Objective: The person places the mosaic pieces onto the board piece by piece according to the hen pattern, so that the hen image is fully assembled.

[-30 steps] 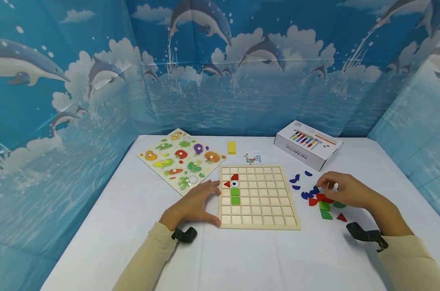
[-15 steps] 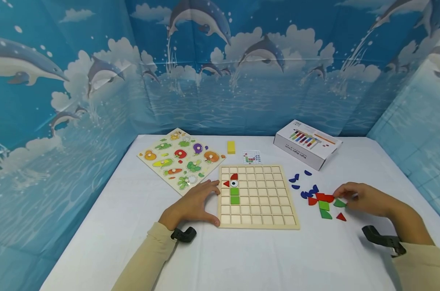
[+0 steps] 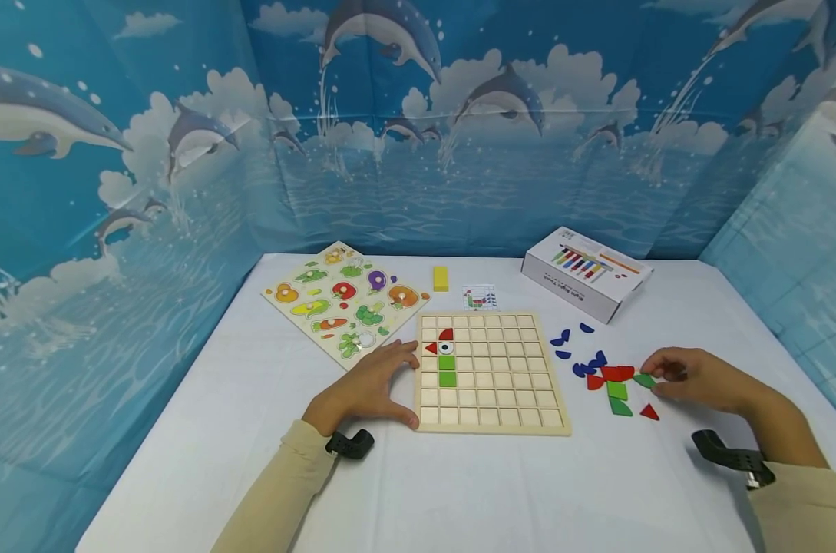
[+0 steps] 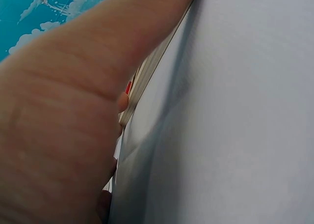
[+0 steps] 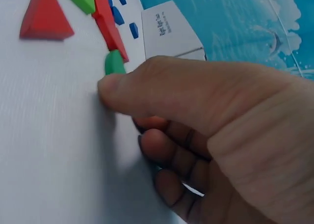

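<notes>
My right hand [image 3: 694, 380] pinches a green curved-edged block [image 3: 643, 380] between thumb and fingers, close over the white table. The right wrist view shows the thumb [image 5: 117, 89] against that green block [image 5: 114, 61], while the other fingers curl beneath. Beside it lie red blocks [image 3: 616, 373], light green blocks [image 3: 616, 391] and a red triangle [image 3: 649, 412]. My left hand [image 3: 369, 388] rests at the left edge of a wooden grid board [image 3: 494, 432], thumb and fingers spread along it. Red, green and round eye [image 3: 446, 348] pieces sit in the board's left cells.
Several blue half-round pieces [image 3: 587, 369] lie right of the board. Behind it are a small pattern card [image 3: 480, 297] and a yellow block [image 3: 441, 279]. A vegetable puzzle board [image 3: 300, 326] lies back left, a white box [image 3: 583, 273] back right.
My right hand has moved right and down from above the blue and red pieces to the green curved-edged block, now gripped and turned slightly. The left hand stays at the board.
</notes>
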Action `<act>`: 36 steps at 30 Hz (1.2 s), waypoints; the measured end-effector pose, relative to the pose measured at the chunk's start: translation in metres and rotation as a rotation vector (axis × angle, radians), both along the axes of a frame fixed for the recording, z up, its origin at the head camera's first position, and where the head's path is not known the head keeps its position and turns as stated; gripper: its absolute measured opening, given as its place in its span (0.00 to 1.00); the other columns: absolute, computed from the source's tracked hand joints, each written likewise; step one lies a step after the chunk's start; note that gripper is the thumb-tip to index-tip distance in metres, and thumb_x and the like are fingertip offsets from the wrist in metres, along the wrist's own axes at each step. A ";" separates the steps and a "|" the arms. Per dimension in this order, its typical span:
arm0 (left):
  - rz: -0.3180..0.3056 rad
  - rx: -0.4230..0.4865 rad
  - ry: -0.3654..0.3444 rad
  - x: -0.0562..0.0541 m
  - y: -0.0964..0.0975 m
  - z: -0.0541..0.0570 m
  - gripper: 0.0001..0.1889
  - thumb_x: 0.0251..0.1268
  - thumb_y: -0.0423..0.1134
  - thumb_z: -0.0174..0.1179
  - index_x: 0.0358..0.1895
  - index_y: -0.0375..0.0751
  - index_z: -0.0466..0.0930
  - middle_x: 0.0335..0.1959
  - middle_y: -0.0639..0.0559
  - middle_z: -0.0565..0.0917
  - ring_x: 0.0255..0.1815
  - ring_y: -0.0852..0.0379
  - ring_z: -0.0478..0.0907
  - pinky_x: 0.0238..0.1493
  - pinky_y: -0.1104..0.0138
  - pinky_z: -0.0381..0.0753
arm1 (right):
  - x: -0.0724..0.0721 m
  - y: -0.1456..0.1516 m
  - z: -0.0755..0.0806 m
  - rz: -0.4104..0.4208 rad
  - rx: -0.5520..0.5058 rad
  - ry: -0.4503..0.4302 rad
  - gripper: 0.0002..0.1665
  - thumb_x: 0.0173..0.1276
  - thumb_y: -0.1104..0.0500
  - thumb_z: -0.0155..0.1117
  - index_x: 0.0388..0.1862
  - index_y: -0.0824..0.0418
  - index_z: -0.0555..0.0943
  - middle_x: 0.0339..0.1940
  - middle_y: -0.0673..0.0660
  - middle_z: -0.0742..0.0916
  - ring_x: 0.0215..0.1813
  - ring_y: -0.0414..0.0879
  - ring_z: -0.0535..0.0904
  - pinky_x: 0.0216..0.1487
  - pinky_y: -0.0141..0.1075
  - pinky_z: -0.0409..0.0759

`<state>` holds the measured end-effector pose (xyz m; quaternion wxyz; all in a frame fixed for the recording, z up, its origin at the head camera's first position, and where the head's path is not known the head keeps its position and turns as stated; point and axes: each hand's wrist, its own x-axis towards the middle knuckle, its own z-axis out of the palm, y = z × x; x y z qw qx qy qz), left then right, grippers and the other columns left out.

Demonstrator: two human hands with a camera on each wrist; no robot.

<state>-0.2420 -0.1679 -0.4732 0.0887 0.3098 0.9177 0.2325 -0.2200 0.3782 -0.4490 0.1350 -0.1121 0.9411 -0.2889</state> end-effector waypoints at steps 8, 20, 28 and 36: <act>-0.002 -0.002 0.006 0.000 0.001 -0.001 0.48 0.33 0.77 0.73 0.60 0.59 0.71 0.81 0.61 0.56 0.81 0.54 0.46 0.78 0.54 0.48 | -0.001 0.011 -0.011 -0.069 -0.021 0.031 0.26 0.60 0.58 0.77 0.54 0.67 0.79 0.37 0.54 0.77 0.44 0.51 0.71 0.34 0.30 0.76; -0.003 -0.013 0.010 0.000 0.001 0.000 0.47 0.34 0.77 0.73 0.60 0.59 0.70 0.81 0.60 0.56 0.81 0.54 0.46 0.78 0.55 0.48 | 0.000 0.011 -0.010 -0.080 -0.050 -0.008 0.28 0.60 0.60 0.76 0.56 0.69 0.77 0.39 0.56 0.78 0.45 0.50 0.71 0.35 0.30 0.77; 0.001 -0.016 0.007 0.001 0.001 0.000 0.47 0.34 0.77 0.73 0.60 0.59 0.70 0.81 0.60 0.56 0.81 0.54 0.46 0.78 0.55 0.48 | -0.002 0.011 -0.013 -0.090 -0.056 -0.011 0.25 0.61 0.61 0.75 0.54 0.68 0.78 0.38 0.56 0.77 0.45 0.51 0.71 0.35 0.30 0.78; -0.002 -0.016 0.007 0.000 0.001 0.001 0.48 0.35 0.77 0.72 0.61 0.58 0.70 0.81 0.60 0.55 0.81 0.54 0.45 0.78 0.54 0.48 | -0.002 0.013 -0.014 -0.084 -0.044 0.006 0.24 0.61 0.60 0.76 0.52 0.67 0.78 0.37 0.55 0.77 0.43 0.50 0.71 0.34 0.30 0.77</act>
